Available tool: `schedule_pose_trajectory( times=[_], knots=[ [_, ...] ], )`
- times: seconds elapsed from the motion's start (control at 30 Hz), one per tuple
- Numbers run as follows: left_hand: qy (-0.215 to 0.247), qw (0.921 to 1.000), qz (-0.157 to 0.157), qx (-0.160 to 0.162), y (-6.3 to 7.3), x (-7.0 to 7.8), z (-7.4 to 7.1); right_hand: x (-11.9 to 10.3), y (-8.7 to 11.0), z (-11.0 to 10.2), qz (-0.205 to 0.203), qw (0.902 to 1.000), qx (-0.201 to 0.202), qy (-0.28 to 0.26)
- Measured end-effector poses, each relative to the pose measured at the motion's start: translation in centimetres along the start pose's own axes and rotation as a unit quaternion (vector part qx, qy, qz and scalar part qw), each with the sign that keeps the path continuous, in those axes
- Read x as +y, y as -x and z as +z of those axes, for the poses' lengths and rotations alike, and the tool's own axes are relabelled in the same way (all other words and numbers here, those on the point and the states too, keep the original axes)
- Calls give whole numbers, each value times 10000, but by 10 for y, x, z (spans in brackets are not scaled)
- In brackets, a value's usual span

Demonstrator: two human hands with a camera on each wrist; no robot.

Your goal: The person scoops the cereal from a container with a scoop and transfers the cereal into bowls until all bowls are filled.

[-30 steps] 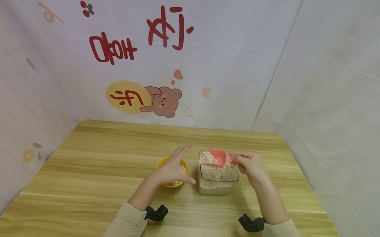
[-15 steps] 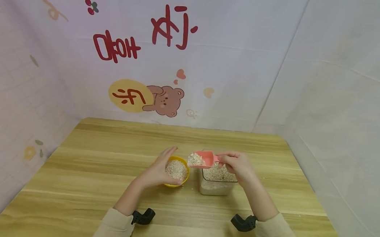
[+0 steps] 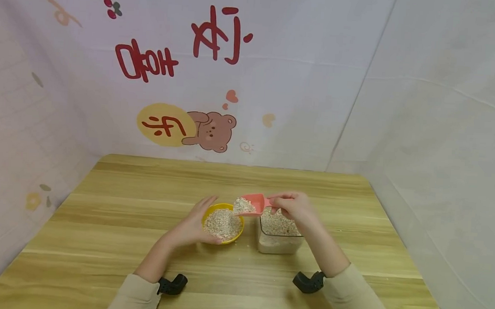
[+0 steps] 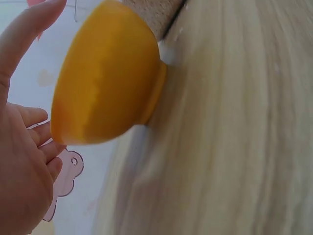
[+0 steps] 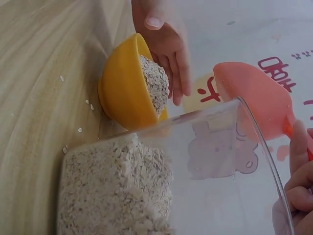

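My right hand [image 3: 294, 208] grips the handle of a pink scoop [image 3: 258, 202]. Oats [image 3: 243, 205] fill the front of the scoop, which overlaps the right rim of a yellow bowl [image 4: 105, 78] in the head view. That bowl holds a heap of oats [image 5: 155, 85] and stands upright on the table. Around its left side curves my left hand [image 3: 189, 227], thumb toward the near rim and fingers toward the far rim, relaxed and fairly straight. Right of the bowl stands a clear square container [image 3: 279, 246] with more oats in it, partly under my right hand.
A few stray oat flakes [image 5: 87, 102] lie on the wooden table [image 3: 120, 222] between bowl and container. White cloth walls [image 3: 303, 82] with printed figures rise behind the table and at both sides.
My right hand has carried the loaded scoop leftward from over the container to the bowl's right rim. My left hand has shifted left, from over the bowl to its side.
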State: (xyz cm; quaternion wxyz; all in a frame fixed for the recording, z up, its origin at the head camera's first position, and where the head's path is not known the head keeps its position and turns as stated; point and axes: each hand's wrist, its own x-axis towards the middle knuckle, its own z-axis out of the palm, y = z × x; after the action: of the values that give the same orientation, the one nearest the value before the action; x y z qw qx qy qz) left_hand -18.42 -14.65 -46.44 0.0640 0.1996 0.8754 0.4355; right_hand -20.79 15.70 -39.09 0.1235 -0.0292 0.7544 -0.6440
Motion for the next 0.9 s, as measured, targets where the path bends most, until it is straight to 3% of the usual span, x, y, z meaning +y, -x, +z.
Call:
schedule_pose_trajectory(
  times=[0.57, 0.9],
  knots=[
    [123, 9997, 73, -193, -1, -20, 5, -5, -13, 18, -15, 9993, -52, 375],
    [245, 9993, -55, -270, -2, -24, 5, -13, -15, 25, 21, 9863, -10, 1648]
  ],
)
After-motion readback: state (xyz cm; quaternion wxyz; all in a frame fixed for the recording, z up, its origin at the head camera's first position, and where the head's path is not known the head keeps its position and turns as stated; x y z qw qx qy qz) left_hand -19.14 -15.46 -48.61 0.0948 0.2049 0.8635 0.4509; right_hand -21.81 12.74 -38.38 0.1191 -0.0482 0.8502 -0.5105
